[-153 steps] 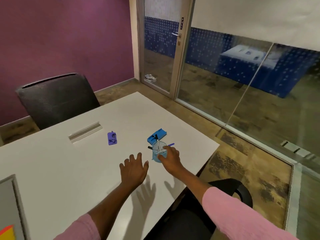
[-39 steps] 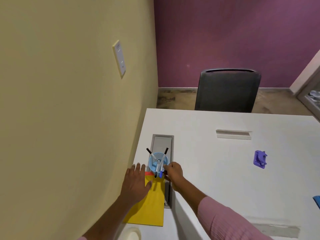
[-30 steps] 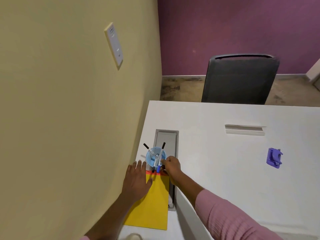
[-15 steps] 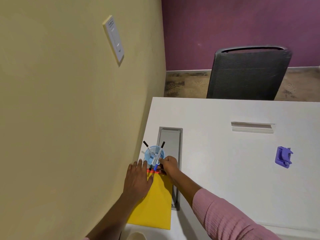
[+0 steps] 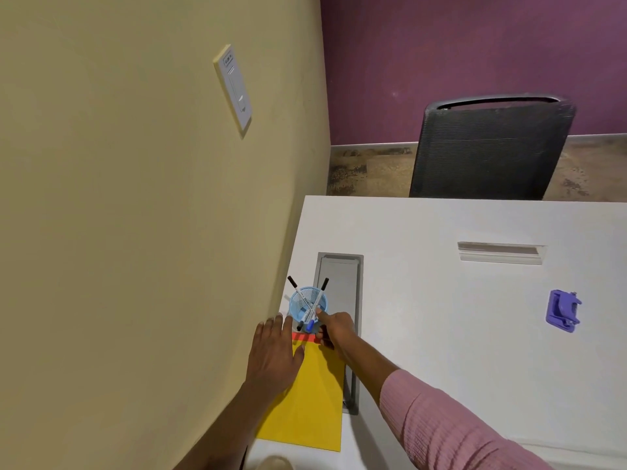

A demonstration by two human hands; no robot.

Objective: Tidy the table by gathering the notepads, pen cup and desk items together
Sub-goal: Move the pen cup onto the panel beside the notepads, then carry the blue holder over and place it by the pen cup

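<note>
A light blue mesh pen cup [image 5: 307,304] with several pens in it stands on the white table [image 5: 441,300] close to the yellow wall, just beyond the red top edge of a yellow notepad [image 5: 310,401]. My right hand [image 5: 334,329] grips the cup's near rim from the right. My left hand [image 5: 274,351] lies flat, fingers spread, on the notepad's left side. A purple desk item [image 5: 563,310], perhaps a hole punch, sits alone far to the right on the table.
A grey cable tray lid [image 5: 341,286] is set into the table right of the cup. A second cable slot [image 5: 500,253] lies farther back. A black mesh chair [image 5: 488,147] stands at the far table edge. The yellow wall [image 5: 135,232] borders the left.
Five seconds ago the cup was at the far right end of the table; my right hand carried it to the notepad by the wall. Over the last second it settled slightly left.
</note>
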